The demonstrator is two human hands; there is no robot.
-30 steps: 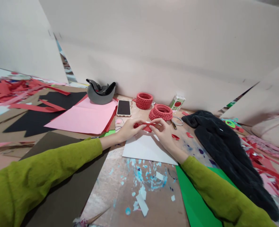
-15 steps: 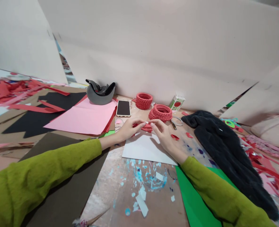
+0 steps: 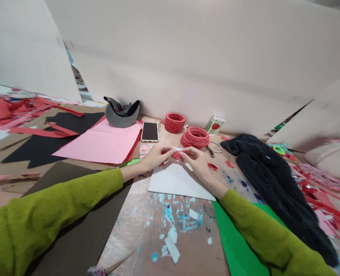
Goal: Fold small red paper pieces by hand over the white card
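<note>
My left hand [image 3: 155, 157] and my right hand [image 3: 197, 161] meet over the far edge of a white sheet [image 3: 178, 182]. Both pinch one small folded piece of red paper [image 3: 176, 155] between their fingertips. Both arms wear green sleeves. Just beyond the hands stands a red ring built of folded paper pieces [image 3: 197, 137], with a second red ring [image 3: 174, 122] further back. Small red scraps [image 3: 212, 166] lie right of my right hand.
A phone [image 3: 150, 131] lies face up beside a pink sheet [image 3: 103, 143]. A grey cap [image 3: 121, 112] and a small carton [image 3: 215, 125] sit by the wall. A black garment [image 3: 276, 180] lies right, green paper [image 3: 239, 245] near front, dark card [image 3: 80, 230] left.
The fingertips of both hands have drawn closer together on the red piece, and it looks smaller and more folded than a second ago. The arms have stayed in place.
</note>
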